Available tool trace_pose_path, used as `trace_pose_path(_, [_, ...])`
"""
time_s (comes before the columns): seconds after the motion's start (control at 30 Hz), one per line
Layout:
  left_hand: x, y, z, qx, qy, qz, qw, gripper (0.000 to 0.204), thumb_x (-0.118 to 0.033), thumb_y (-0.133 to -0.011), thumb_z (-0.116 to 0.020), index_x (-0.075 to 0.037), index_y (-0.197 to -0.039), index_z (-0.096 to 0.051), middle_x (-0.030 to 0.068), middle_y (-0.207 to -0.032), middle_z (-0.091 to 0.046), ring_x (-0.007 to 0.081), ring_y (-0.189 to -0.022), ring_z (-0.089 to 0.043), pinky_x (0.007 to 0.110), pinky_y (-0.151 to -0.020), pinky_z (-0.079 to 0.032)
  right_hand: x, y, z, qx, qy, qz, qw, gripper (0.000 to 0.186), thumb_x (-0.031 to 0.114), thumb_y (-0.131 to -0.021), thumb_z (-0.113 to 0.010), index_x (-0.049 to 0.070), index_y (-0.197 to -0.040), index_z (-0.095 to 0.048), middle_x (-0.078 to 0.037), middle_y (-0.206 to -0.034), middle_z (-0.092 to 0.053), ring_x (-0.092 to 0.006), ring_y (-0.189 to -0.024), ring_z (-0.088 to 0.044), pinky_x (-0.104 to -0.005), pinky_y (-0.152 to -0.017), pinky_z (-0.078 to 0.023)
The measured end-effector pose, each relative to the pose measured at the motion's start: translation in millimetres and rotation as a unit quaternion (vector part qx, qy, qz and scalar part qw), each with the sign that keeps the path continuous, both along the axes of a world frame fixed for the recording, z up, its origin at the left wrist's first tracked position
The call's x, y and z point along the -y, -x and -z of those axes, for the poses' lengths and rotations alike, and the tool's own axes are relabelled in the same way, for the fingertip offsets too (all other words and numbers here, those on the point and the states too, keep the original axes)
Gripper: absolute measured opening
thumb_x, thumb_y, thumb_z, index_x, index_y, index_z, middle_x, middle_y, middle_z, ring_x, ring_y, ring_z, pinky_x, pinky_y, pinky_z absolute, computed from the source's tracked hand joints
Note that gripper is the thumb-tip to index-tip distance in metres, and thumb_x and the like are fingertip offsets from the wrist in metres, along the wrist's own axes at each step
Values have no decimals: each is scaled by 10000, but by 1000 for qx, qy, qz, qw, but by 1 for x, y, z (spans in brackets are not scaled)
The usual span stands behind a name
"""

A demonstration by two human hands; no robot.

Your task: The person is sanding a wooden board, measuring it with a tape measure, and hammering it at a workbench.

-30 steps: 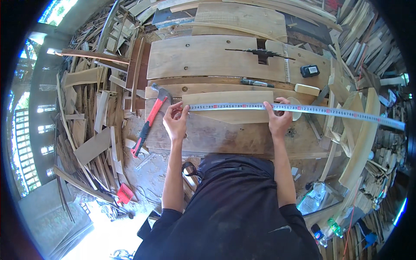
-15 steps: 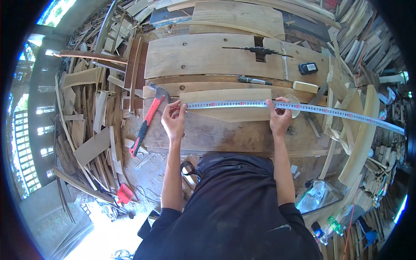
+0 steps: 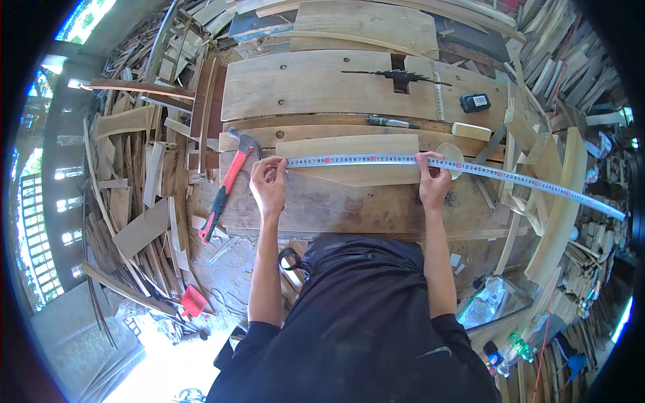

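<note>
A pale flat board with a slanted lower left edge lies on the worn wooden bench. Across it stretches a white tape measure, its long tail sagging off to the right. My left hand pinches the tape's end at the board's left edge. At the board's right end, my right hand pinches the tape between thumb and fingers. A hammer with a red and black handle rests left of my left hand. Behind my right hand is a round pale disc, partly covered by the tape.
Past the board lie a dark pen-like tool, a cream block and a black battery-like pack. A saw blade stands up through a slotted panel. Scrap wood is heaped at left; a curved plank leans at right.
My right hand has slid very slightly along the tape near the board's right end. The tape's far tail has dropped a little. Both hands keep their pinch.
</note>
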State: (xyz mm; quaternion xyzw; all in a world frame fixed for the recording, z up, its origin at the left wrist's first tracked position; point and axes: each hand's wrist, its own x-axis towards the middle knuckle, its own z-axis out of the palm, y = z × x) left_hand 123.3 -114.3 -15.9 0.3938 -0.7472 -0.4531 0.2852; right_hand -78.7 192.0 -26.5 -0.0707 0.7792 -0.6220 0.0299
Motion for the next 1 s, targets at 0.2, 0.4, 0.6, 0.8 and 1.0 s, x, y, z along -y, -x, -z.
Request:
trace_pose_path(0.2, [-2,5,-9,45,-15,-5,999,100,-156,-939,-802,-78,-987,-761,17,-998,-710,127,-875,-676,280,-693,-525,-2,-2,-5,-8,-87,21,996,284,288,-946,-828,42,-1081,-785,-72,-981,-784,-167,-931,-724,-316,-882,-542])
trace_pose_path(0.4, [6,6,-11,59,2,5,998,108,-129,-958,-782,-47,-1023,-757,14,-927,-746,107,-879,-686,266,-731,-540,2,-3,-6,-23,-116,20,993,340,321,-923,-844,57,-1132,-794,-88,-978,-794,-197,-937,-733,-338,-893,-544])
trace_pose_path(0.6, [6,7,-15,33,-10,0,999,76,-100,-961,-769,-34,-996,-755,51,-901,-760,118,-832,-719,281,-753,-572,8,-6,-18,-25,-146,13,989,382,319,-903,-861,61,-1176,-789,-106,-999,-798,-201,-907,-745,-343,-858,-560])
trace_pose_path(0.8, [7,4,-9,20,-33,5,999,91,-106,-961,-771,-30,-1008,-753,44,-910,-759,119,-853,-719,280,-767,-576,5,-9,-14,-53,-133,19,990,383,304,-896,-867,56,-1176,-787,-110,-1004,-800,-202,-907,-747,-344,-859,-561])
trace_pose_path(1.0, [2,0,-11,44,-48,20,998,124,-121,-965,-779,-22,-1034,-748,34,-949,-747,100,-897,-699,263,-804,-565,-10,-26,-16,-36,-146,31,988,366,261,-897,-868,40,-1175,-780,-113,-1014,-796,-212,-892,-741,-348,-863,-559])
